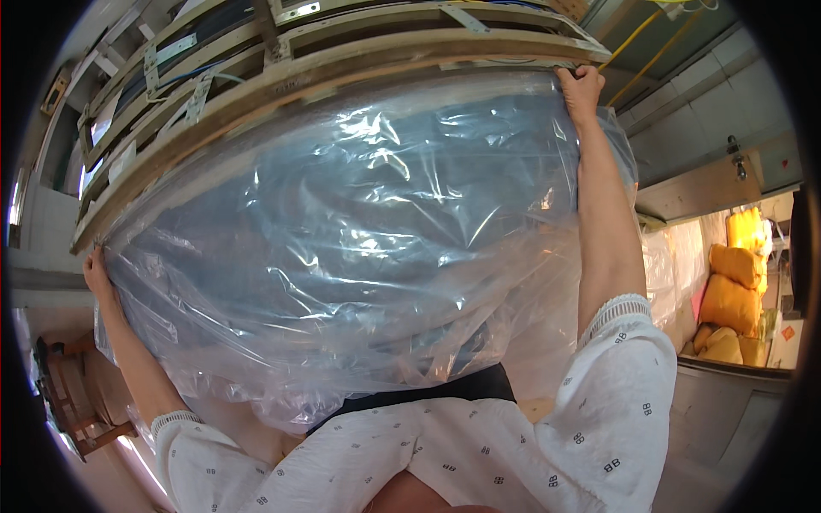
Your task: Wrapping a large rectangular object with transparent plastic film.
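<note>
A large sheet of clear plastic film (376,248) stretches in front of me, creased and shiny. Through it shows something broad and blue-grey, its kind hard to make out. My right hand (581,90) is closed at the film's upper right corner, fingers pinched against the edge of a wooden frame (282,90). At the far left, my left hand (96,269) grips the film's other corner beside the frame's lower left end. Both arms are spread wide. The film's lower part hangs in loose folds against my body.
The slatted frame carries metal brackets (195,98) and spans the top. A brown wooden stand (77,398) is at the left. On the right, yellow-orange bundles (735,291) show through an opening, beside a wooden board (701,184). Yellow cables (654,56) hang at upper right.
</note>
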{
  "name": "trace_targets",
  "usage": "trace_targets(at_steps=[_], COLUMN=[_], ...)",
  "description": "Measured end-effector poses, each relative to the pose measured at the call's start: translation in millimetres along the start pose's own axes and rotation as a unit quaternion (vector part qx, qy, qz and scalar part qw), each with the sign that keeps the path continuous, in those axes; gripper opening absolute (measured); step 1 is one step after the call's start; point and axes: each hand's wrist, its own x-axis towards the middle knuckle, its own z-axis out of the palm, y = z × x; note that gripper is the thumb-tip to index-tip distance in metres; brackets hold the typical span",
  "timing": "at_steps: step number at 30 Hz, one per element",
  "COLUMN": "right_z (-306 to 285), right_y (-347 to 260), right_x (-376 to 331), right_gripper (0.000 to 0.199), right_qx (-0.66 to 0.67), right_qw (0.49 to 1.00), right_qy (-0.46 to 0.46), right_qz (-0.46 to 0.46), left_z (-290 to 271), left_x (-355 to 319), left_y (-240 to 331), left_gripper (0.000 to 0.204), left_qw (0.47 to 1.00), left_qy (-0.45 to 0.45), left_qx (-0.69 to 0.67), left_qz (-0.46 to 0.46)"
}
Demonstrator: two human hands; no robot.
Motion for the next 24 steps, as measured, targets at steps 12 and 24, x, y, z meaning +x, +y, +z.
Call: trace_targets(at_steps=[12,24], right_z=[-6,-132], right_y=[18,-63], right_x=[16,-51], right_gripper=[0.04,0.031], right_qx=[0.127,-0.001], right_qw=[0.991,0.91], right_qy=[0.002,-0.406], right_qz=[0.049,-0.09], left_z=[-3,-153], left_x=[2,-7], left_y=[4,71], left_gripper=[0.025,0.04], left_qw=[0.987,0.994], left_qy=[0.024,-0.087], left_qx=[-0.13,0.054], left_qz=[-0.094,0.045])
